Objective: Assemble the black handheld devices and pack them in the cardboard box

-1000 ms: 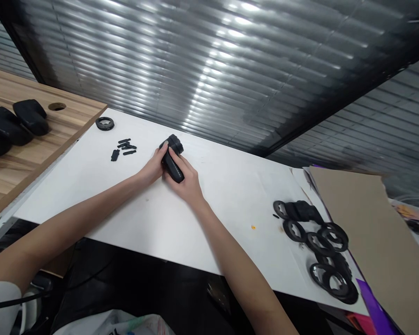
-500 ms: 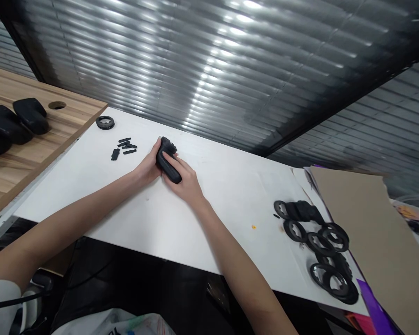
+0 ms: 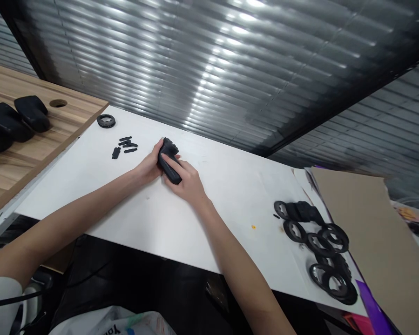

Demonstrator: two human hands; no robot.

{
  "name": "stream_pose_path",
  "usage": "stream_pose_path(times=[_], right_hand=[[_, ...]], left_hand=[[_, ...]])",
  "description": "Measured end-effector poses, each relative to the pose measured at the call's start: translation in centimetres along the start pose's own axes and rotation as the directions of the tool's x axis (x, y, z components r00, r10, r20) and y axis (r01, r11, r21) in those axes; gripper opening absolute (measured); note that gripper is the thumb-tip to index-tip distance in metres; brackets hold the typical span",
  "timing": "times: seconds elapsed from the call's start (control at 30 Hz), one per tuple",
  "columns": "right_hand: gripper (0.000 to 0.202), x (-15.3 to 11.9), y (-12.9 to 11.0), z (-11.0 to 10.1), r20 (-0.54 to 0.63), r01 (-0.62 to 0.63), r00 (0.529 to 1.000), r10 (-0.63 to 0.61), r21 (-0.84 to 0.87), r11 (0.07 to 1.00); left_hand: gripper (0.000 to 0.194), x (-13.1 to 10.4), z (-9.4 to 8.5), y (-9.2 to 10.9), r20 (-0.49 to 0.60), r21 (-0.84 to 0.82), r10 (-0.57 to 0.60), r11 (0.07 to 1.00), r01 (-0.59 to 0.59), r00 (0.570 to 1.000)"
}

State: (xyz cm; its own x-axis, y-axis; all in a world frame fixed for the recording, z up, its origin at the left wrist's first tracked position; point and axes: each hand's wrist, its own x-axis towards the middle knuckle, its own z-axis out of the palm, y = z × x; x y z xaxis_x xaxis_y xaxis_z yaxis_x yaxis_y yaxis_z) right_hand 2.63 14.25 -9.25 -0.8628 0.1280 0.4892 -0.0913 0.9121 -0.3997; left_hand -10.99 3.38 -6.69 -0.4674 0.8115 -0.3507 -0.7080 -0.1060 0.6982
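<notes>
A curved black plastic housing with a handle-like body (image 3: 170, 168) is held between my two hands above the white table (image 3: 132, 223). My left hand (image 3: 151, 165) grips its left side near the upper end, thumb along the edge. My right hand (image 3: 186, 181) wraps its lower right side, with fingers lying across the surface. The housing's upper end is jagged and points away from me. Left of my hands lie several small flat black strips (image 3: 130, 144). Beyond them rests a black ring (image 3: 106, 121).
Several black rings (image 3: 293, 231) and dark parts are heaped at the right, beside a brown cardboard sheet (image 3: 366, 232). More curved black housings (image 3: 31, 113) stand on a wooden board (image 3: 80, 109) at the left. Metal blinds (image 3: 160, 60) rise behind the table.
The view has shifted very slightly. Both hands keep hold of the black housing, and my right fingers have moved a little on its surface.
</notes>
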Motion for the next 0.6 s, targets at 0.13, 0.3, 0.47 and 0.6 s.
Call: stream_pose_path(times=[0.13, 0.3, 0.47, 0.6], right_hand=[[0.058, -0.01, 0.01, 0.32, -0.035, 0.014, 0.999, -0.014, -0.018, 1.000], [0.054, -0.08, -0.06, 0.42, -0.066, 0.028, 0.997, -0.030, -0.042, 0.999], [0.044, 0.03, -0.04, 0.50, -0.108, -0.015, 0.994, 0.006, -0.088, 0.996], [0.041, 0.16, 0.06, 0.61, -0.123, -0.037, 0.992, 0.030, -0.062, 0.997]], left_hand=[[0.063, -0.03, 0.02, -0.05, 0.010, -0.008, -0.012, 1.000, 0.012, 1.000], [0.063, 0.04, 0.11, -0.13, 0.010, -0.009, -0.009, 1.000, 0.009, 1.000], [0.067, 0.19, -0.18, -0.07, -0.003, 0.025, -0.020, 0.999, 0.020, 1.000], [0.066, 0.30, -0.39, -0.02, 0.012, 0.012, -0.004, 1.000, 0.004, 1.000]])
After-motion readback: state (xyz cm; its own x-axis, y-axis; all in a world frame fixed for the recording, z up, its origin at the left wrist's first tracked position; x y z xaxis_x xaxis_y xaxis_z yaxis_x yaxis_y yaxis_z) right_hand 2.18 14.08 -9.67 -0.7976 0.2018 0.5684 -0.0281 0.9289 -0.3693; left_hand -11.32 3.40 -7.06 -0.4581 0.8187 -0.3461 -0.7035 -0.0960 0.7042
